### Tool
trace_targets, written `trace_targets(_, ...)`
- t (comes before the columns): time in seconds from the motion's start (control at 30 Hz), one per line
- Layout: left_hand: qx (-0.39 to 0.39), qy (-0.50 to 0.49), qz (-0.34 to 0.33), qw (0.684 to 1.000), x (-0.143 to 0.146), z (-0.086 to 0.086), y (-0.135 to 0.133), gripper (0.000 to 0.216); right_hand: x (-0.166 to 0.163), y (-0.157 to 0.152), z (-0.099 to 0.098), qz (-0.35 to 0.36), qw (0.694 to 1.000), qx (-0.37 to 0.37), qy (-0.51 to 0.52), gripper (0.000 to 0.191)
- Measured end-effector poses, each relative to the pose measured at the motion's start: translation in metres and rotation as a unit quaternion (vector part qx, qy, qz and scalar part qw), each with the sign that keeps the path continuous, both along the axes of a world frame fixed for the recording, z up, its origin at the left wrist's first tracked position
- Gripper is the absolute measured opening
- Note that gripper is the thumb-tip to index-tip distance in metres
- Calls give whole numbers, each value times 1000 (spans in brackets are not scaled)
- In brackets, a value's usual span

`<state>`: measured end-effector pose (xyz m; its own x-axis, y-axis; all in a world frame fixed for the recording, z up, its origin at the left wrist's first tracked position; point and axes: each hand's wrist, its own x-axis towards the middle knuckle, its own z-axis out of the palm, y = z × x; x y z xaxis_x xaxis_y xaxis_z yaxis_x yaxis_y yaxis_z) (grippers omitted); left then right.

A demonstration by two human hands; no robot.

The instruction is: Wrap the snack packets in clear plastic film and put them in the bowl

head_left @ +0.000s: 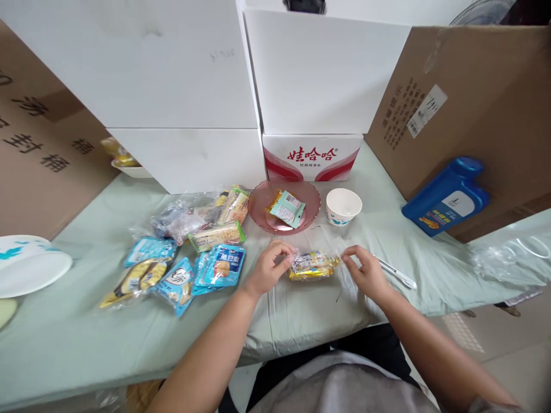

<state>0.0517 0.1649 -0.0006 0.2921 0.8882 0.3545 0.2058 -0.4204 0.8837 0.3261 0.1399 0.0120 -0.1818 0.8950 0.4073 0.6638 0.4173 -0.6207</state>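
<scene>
A small snack packet [312, 265] in clear and yellow wrapping lies on the pale green cloth [301, 310] in front of me. My left hand [271, 267] pinches its left end, fingers closed. My right hand [365, 271] pinches its right end the same way. Behind the packet a pink glass plate [263, 213] holds two small packets [287, 208], and a white paper bowl [343, 206] stands to its right.
Several blue and yellow snack bags [181, 267] lie to the left. A white-handled tool [396, 274] lies right of my hand. A blue jug [447, 197] leans on a cardboard box [482, 103]. White boxes [193, 86] close the back; a white plate [26, 265] sits far left.
</scene>
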Motion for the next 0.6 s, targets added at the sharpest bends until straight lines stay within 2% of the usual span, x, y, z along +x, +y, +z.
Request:
trace_targets(0.07,-46,-69,-15,996,-4,2,0,14,18,-3,-1,-46,996,-21,74,17)
trace_targets(0.13,-78,-101,-25,991,-5,3,-2,14,31,-9,-1,-46,991,-37,116,19)
trace_targets(0.33,-69,-122,19,990,-4,8,-9,6,43,-27,1,59,988,-67,124,11)
trace_targets(0.5,-160,-102,-61,980,-9,15,-9,8,44,-32,5,134,973,-143,120,12)
trace_targets(0.53,-161,-98,-56,980,-9,16,-8,8,44,-32,5,144,966,-167,136,13)
trace_targets(0.6,-154,-98,-4,983,-10,14,-5,8,42,-29,4,150,947,-206,195,16)
